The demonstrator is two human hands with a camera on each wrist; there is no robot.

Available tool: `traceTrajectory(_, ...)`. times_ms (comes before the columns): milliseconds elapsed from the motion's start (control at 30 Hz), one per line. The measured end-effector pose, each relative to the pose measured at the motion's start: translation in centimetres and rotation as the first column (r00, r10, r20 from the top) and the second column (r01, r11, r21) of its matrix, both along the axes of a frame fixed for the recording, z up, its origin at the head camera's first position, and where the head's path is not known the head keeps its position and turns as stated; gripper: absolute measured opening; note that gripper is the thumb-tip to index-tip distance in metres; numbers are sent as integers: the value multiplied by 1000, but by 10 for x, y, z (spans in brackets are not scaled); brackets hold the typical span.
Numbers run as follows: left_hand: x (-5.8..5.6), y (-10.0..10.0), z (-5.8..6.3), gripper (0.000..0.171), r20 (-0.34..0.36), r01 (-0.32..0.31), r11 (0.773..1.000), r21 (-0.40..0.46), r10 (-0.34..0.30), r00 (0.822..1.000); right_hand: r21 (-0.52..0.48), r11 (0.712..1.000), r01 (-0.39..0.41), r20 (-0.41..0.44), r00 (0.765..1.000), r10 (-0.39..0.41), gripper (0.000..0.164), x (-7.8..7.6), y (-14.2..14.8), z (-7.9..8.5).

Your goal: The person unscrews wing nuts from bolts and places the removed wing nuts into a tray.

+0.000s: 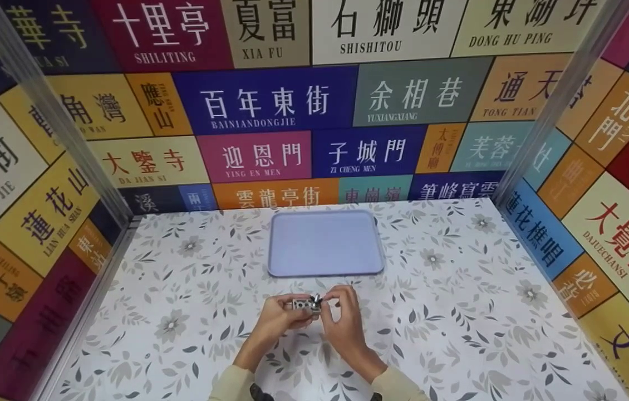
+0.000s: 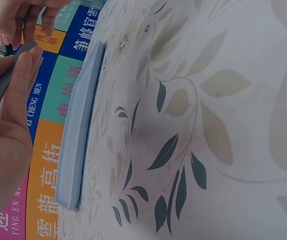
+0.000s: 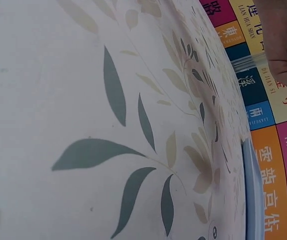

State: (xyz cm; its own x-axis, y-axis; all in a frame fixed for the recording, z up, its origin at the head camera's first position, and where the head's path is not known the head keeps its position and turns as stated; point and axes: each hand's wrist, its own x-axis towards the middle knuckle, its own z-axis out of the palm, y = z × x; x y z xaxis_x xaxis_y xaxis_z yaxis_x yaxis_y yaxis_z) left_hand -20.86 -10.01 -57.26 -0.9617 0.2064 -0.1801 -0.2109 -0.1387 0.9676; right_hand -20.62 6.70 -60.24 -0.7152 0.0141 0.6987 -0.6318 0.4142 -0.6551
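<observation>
In the head view, a small silver-grey metal block (image 1: 303, 304) with round dark details on its face is held above the table between both hands. My left hand (image 1: 276, 316) grips it from the left, thumb along its near side. At its right end my right hand (image 1: 346, 317) pinches a small dark and silver part (image 1: 317, 301) with thumb and fingertips, other fingers raised. In the left wrist view the block (image 2: 7, 82) shows a plain grey side between the left thumb and fingers. The right wrist view catches only part of a hand (image 3: 286, 45) at its edge.
A pale lavender-blue rectangular tray (image 1: 325, 245) lies on the table beyond the hands. The table (image 1: 437, 340) has a white leaf-and-flower covering. Colourful panels with Chinese place names (image 1: 264, 100) enclose the back and both sides, with clear vertical strips at the corners.
</observation>
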Motion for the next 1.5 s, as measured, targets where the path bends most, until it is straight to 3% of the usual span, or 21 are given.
traceTrajectory(233, 0, 0, 0, 43, -5, -9, 1000, -16, 9, 1000, 18, 1000, 15, -35, 999, -14, 11, 1, 0, 2)
traceTrajectory(433, 0, -1, -1, 43, -3, -11, 1000, -14, 11, 1000, 17, 999, 47, -54, 997, -46, 18, -1, -1, 2)
traceTrajectory(633, 0, 0, 0, 45, -8, -6, 1000, 1, 6, 1000, 32, 998, 53, -40, 998, -51, 9, 0, -2, 1)
traceTrajectory(800, 1, 0, 1, 45, -13, -10, 1000, 1, 10, 1000, 49, 997, 54, -38, 998, -52, 15, 0, -2, 0)
traceTrajectory(1133, 0, -1, 0, 44, -11, -16, 999, -49, 16, 1000, 69, 997, 26, 23, 999, -28, 15, 4, -2, 0)
traceTrajectory(1500, 2, -1, 2, 43, -20, 10, 998, -61, -12, 1000, 51, 999, -4, -36, 999, 6, 20, 1, -3, 1)
